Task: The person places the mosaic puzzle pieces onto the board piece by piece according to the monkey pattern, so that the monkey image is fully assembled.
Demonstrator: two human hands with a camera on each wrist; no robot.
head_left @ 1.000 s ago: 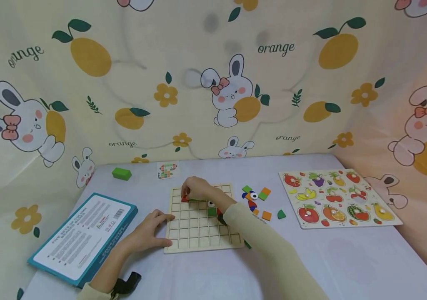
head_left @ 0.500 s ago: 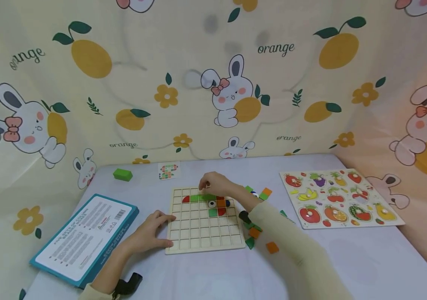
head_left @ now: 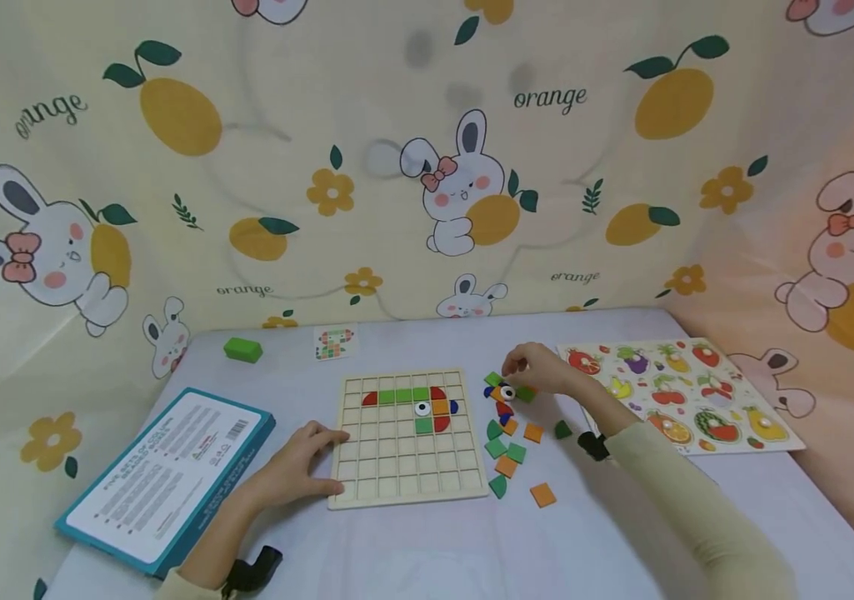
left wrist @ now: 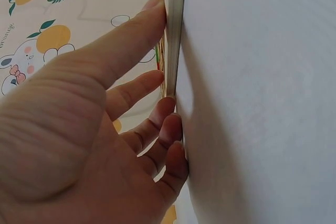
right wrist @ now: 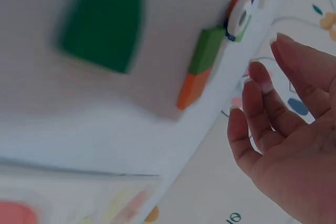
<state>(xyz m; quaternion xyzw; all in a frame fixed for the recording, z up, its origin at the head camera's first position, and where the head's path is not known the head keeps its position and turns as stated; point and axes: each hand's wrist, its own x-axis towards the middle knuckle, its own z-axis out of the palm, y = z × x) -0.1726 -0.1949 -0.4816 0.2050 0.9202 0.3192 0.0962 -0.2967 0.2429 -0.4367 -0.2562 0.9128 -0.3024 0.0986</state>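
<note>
My left hand (head_left: 299, 462) rests its thumb and index fingertip on the left edge of a wooden grid board (head_left: 389, 467). In the left wrist view the fingers lie along that edge. On the board sit a row of green squares (head_left: 400, 396), red rounded pieces, an orange square (head_left: 440, 407), a blue piece (head_left: 453, 407), a green square (head_left: 424, 426) and an eye piece (head_left: 422, 408). My right hand (head_left: 537, 369) hovers over loose pieces right of the board. The right wrist view shows its fingers loosely bent, holding nothing, near a green square (right wrist: 207, 51) and an orange one (right wrist: 193, 88).
Loose green and orange pieces (head_left: 506, 467) lie along the board's right side. A fruit puzzle board (head_left: 685, 446) is at the right. A blue box (head_left: 172, 475) stands left, with a green block (head_left: 243, 349) and a pattern card (head_left: 335, 341) at the back.
My right hand has left the board's top row and moved right, over the loose pieces. The red rounded piece it was touching now lies at the row's left end. My left hand stays put.
</note>
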